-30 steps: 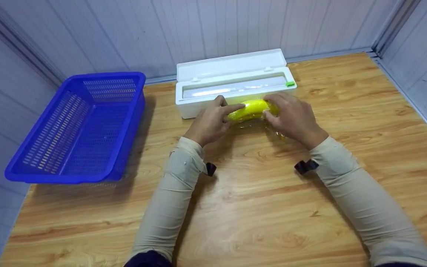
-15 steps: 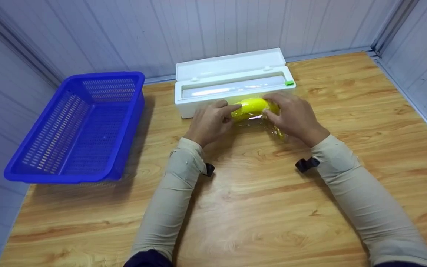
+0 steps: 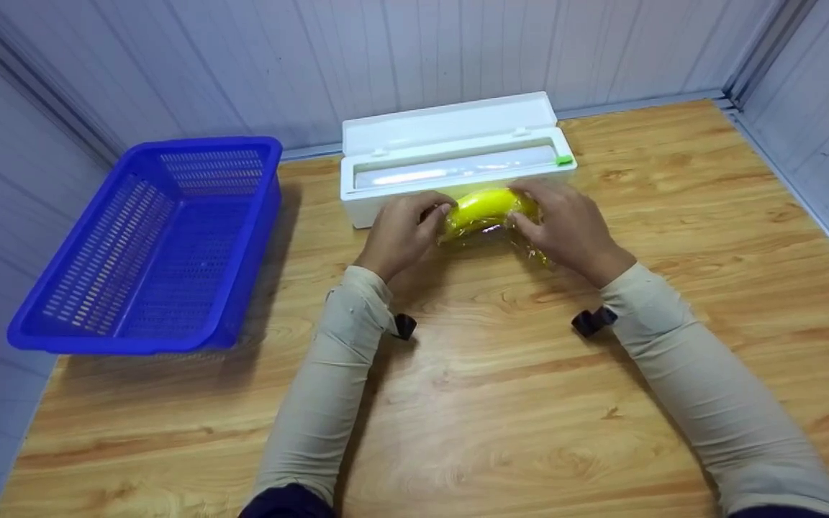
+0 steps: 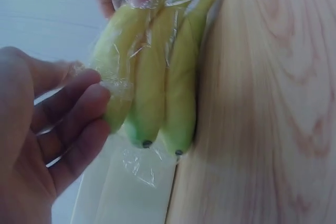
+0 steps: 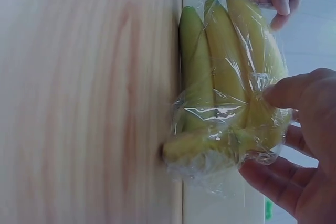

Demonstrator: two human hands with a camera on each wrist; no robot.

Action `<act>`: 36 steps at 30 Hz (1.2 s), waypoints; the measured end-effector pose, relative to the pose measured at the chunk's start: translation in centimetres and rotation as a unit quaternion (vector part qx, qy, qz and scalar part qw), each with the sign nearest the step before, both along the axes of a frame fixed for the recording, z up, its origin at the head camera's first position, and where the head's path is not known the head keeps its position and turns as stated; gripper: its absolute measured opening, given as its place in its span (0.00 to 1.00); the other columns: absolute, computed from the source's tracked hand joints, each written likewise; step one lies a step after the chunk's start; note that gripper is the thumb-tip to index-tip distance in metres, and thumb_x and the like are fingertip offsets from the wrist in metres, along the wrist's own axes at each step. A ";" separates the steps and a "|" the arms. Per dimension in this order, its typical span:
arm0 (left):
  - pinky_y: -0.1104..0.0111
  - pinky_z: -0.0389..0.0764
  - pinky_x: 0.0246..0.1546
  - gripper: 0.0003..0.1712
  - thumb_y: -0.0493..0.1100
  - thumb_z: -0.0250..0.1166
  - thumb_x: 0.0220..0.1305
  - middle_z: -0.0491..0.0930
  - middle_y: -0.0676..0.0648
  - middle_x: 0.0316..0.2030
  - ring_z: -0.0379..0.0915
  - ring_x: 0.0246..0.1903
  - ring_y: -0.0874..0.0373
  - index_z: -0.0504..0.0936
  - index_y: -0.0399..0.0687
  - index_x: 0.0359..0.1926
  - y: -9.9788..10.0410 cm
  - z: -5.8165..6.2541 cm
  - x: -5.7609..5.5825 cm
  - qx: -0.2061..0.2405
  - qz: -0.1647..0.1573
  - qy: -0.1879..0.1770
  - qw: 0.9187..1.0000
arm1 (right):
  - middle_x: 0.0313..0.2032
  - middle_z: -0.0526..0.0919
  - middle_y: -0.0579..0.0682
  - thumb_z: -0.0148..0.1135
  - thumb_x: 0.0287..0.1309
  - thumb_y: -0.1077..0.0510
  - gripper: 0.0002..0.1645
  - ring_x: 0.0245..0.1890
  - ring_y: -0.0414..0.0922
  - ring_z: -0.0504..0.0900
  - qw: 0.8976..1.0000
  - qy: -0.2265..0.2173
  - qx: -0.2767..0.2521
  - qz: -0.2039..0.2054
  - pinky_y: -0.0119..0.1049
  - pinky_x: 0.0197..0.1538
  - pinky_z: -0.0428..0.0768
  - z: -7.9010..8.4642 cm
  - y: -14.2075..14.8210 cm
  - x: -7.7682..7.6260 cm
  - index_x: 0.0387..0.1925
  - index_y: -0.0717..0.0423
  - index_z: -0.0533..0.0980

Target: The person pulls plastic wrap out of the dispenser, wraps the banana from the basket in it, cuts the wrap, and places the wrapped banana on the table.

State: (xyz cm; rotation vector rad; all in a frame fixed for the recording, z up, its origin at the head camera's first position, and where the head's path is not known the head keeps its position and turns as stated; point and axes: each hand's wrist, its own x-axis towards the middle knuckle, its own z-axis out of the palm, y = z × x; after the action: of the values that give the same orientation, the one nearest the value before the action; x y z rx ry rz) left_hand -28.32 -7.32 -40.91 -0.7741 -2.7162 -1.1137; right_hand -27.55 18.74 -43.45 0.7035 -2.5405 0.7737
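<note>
A bunch of yellow bananas [image 3: 483, 207] with greenish tips is wrapped in clear cling film [image 4: 139, 166], close in front of a white cling film box. Loose film hangs past the tips in the left wrist view. At the left end, my left hand [image 3: 401, 234] pinches film between thumb and forefinger beside one banana's tip, its other fingers half curled. My right hand [image 3: 569, 223] grips the stem end, thumb on the near side and fingers beyond. Crumpled film bunches around the stem [image 5: 202, 148] in the right wrist view.
The long white box [image 3: 371, 212] stands against the back wall, its lid [image 3: 450, 122] raised. A film roll [image 3: 458, 169] lies inside, with a green slider [image 3: 563, 160] at the box's right end. A blue perforated basket [image 3: 242, 244] sits at the left on the wooden table [image 3: 501, 403].
My left forefinger, earlier stretched along the top banana, has drawn back and now meets the thumb at the film's left end. The right hand keeps its grip almost in place.
</note>
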 end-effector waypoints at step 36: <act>0.66 0.79 0.45 0.29 0.41 0.75 0.58 0.79 0.50 0.45 0.77 0.42 0.56 0.79 0.52 0.61 -2.7 0.9 -0.5 -0.062 -0.033 -0.094 0.993 | 0.47 0.80 0.58 0.65 0.64 0.53 0.26 0.46 0.54 0.81 0.984 -0.177 -0.005 -0.004 0.51 0.49 0.81 0.0 1.1 -0.2 0.59 0.61 0.75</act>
State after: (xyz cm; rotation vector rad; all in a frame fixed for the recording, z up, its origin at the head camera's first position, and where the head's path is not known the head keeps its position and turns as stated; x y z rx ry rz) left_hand -28.80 -10.01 -40.02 -0.8218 -2.9610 -1.0895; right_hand -27.75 19.86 -43.45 0.5962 -2.8488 0.9848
